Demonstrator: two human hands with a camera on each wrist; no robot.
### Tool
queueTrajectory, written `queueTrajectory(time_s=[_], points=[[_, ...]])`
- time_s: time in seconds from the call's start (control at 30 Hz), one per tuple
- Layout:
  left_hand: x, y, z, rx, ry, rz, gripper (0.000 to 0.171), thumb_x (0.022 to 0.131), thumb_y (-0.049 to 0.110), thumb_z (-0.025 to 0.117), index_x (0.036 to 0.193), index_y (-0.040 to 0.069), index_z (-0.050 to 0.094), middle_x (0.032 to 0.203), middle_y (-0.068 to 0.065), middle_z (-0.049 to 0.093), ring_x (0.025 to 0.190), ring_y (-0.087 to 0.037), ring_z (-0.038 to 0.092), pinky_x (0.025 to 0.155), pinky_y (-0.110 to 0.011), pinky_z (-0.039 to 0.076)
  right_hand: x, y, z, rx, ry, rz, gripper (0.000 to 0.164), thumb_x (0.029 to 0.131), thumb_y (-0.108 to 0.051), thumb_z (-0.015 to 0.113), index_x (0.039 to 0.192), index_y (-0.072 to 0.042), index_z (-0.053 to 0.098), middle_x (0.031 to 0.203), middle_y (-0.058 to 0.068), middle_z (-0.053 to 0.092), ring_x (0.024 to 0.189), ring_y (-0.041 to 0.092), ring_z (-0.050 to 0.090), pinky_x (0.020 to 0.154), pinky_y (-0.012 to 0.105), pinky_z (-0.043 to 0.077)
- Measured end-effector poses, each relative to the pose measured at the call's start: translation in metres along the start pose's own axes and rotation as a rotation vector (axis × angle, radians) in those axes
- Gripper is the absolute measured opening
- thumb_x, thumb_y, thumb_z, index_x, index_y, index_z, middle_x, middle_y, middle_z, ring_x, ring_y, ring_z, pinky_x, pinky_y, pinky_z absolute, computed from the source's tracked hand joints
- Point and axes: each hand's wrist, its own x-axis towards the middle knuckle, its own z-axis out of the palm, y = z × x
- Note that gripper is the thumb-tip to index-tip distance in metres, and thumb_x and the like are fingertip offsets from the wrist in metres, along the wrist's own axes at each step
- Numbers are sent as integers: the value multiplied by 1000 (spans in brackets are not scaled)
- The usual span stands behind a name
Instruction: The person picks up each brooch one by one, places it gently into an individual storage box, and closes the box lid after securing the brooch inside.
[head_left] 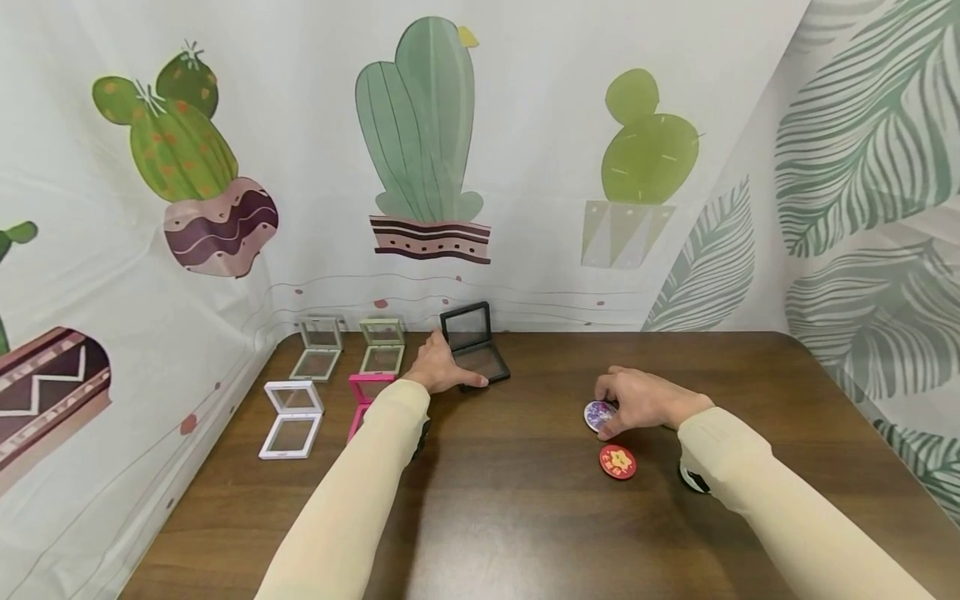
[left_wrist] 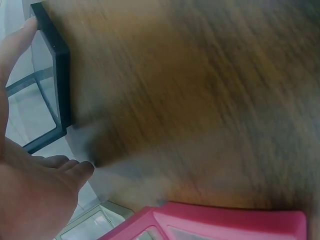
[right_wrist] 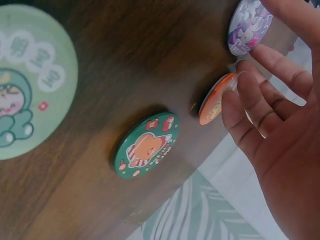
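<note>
My left hand [head_left: 442, 365] is at the left side of an open black display frame [head_left: 483, 362], thumb and fingers spread. In the left wrist view its thumb tip meets the black frame [left_wrist: 61, 75], and the other fingers extend past the frame's corner. At the right, my right hand [head_left: 637, 398] pinches a round purple badge [head_left: 597, 416] by its edges between thumb and index finger. The right wrist view shows that purple badge [right_wrist: 246, 30] at the fingertips, the other fingers loosely bent beside an orange badge [right_wrist: 215, 100]. A red star badge [head_left: 618, 462] lies just nearer.
White [head_left: 291, 421], pink [head_left: 363, 392], grey [head_left: 317, 364] and green [head_left: 382, 359] frames stand open at the table's left. A dark green badge [right_wrist: 146, 145] and a pale green badge [right_wrist: 37, 80] lie near my right wrist. A printed curtain [head_left: 540, 167] hangs behind.
</note>
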Motion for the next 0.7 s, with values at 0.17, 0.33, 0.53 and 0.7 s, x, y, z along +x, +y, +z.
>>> queueTrajectory(time_s=[0.17,0.33,0.53,0.7], points=[[2,-2,3,-9,1,-3,138,77,50,93,164,-11,6,169,-33,21,156,-47,23,124,-54,28,1,2,1,-6,-3,17,47,76,-35,96,105,-9,69,99,0,59,86,16,59,80,38,55],[5,-4,6,-5,9,-4,135,77,51,92,164,-10,9,169,-31,22,156,-45,24,125,-53,28,1,2,2,2,-2,42,45,79,-35,93,106,-9,68,99,0,57,85,17,58,78,37,54],[5,-4,8,-16,12,-16,135,76,53,94,165,-8,12,169,-29,23,156,-44,24,124,-53,29,1,0,7,-35,43,39,40,77,-31,87,103,-9,65,94,-2,54,77,14,56,70,33,52],[2,-3,9,-29,13,-36,133,75,54,94,163,-9,16,168,-30,26,155,-43,27,123,-52,32,3,-1,13,-91,84,21,38,73,-32,82,97,-10,62,92,-2,52,71,13,54,66,32,50]])
